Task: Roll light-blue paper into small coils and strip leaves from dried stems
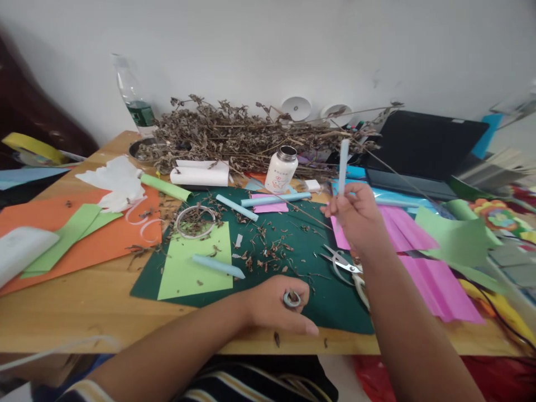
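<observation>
We see open white bottle (282,172) well beyond left fingers, contents hidden. Dark bowl (133,149) farther off, to their left, dried leaves (153,149) in it. White ring (178,226), also beyond and left, circles leaf crumbs (196,223). Our left hand (278,304): fingers curled round pale blue tube (292,306), leaf bits (292,297) in mouth, thumb stretched out. Our right hand (355,215): thumb and fingers pinched on upright pale stick (344,167); scissors (347,267) lie just nearer us.

- Left hand (278,304) and right hand (355,218): bare, like the forearms behind them.
- Striped sleeve (90,391) behind the left hand: dark, white, tan.
- Striped clothing (234,385) below the hands: dark, with white and tan bands.
</observation>
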Motion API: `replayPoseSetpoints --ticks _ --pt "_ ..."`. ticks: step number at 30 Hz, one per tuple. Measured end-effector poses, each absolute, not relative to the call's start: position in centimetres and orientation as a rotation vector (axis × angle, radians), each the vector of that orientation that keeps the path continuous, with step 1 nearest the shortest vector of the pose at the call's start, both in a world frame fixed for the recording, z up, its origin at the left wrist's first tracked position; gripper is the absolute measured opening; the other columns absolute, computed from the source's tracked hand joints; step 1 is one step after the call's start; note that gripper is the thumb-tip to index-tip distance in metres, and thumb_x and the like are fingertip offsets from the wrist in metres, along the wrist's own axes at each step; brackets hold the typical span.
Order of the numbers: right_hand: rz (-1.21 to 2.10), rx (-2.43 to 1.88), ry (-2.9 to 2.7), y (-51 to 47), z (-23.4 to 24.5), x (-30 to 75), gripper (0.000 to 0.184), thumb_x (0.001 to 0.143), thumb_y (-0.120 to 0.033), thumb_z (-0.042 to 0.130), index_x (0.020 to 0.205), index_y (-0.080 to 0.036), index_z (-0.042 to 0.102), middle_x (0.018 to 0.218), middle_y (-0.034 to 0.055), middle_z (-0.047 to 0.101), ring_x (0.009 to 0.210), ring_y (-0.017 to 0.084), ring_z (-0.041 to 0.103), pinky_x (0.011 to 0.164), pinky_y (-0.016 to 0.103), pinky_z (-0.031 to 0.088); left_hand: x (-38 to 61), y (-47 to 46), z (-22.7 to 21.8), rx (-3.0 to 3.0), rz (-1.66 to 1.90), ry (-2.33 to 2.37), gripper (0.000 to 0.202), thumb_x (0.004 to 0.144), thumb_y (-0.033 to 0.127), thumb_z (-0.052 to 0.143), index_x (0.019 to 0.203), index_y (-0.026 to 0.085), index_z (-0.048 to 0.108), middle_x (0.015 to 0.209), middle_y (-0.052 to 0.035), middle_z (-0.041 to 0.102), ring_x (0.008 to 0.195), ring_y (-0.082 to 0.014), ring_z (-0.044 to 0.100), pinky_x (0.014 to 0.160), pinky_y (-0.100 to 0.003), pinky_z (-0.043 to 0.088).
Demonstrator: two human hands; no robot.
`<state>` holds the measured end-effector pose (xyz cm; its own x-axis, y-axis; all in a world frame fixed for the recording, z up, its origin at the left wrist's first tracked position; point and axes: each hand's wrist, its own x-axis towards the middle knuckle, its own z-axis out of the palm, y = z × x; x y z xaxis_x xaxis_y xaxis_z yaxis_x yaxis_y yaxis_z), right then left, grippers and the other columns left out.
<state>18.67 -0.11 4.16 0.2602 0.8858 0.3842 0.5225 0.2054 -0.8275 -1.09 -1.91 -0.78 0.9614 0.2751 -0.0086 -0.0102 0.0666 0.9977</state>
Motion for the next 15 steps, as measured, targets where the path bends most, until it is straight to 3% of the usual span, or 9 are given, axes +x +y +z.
replayPoseSetpoints --ticks 3,7,9,12,15 --pt "0.443 -1.569 -1.484 -0.3 3.3 18.1 0.024 0.080 -0.037 0.033 0.100 -0.024 0.039 0.067 -0.0023 0.046 0.055 0.011 0.047 0.055 0.027 0.042 -0.9 -2.0 -0.5 1.564 0.221 0.249 0.035 0.059 0.036 0.059 0.051 0.016 0.032 0.047 0.0072 0.029 0.044 -0.0045 0.025 0.040 -0.018 0.021" --pt "0.277 -1.737 -1.886 -0.7 3.0 17.8 0.030 0.080 -0.035 0.033 0.101 -0.019 0.048 0.089 0.0065 0.053 0.087 0.020 0.049 0.075 0.036 0.039 -0.7 -2.2 -0.4 1.618 0.233 0.253 0.033 0.061 0.032 0.057 0.049 0.015 0.031 0.046 0.0075 0.026 0.045 -0.0040 0.023 0.040 -0.018 0.021" --pt "0.108 -1.764 -1.922 -0.8 3.3 17.9 0.026 0.080 -0.030 0.033 0.091 -0.017 0.053 0.089 0.0080 0.054 0.089 0.021 0.048 0.078 0.038 0.037 -0.7 -2.2 -0.4 1.635 0.240 0.270 0.032 0.061 0.030 0.056 0.048 0.015 0.031 0.046 0.0075 0.026 0.045 -0.0038 0.024 0.041 -0.017 0.022" --pt "0.071 -1.796 -1.764 -0.9 4.1 17.7 0.016 0.076 -0.028 0.040 0.079 -0.019 0.053 0.074 0.0043 0.054 0.071 0.018 0.049 0.064 0.032 0.039 -0.6 -2.2 -0.4 1.648 0.236 0.296 0.030 0.062 0.027 0.055 0.048 0.015 0.031 0.046 0.0077 0.026 0.046 -0.0034 0.024 0.042 -0.016 0.023" --pt "0.370 -1.671 -1.460 -1.4 5.3 16.9 0.016 0.072 -0.034 0.048 0.063 -0.021 0.045 0.052 -0.0032 0.041 0.046 0.010 0.037 0.043 0.024 0.031 -0.6 -2.2 -0.5 1.642 0.231 0.286 0.027 0.063 0.024 0.053 0.049 0.015 0.032 0.046 0.0078 0.026 0.046 -0.0032 0.025 0.042 -0.015 0.023"
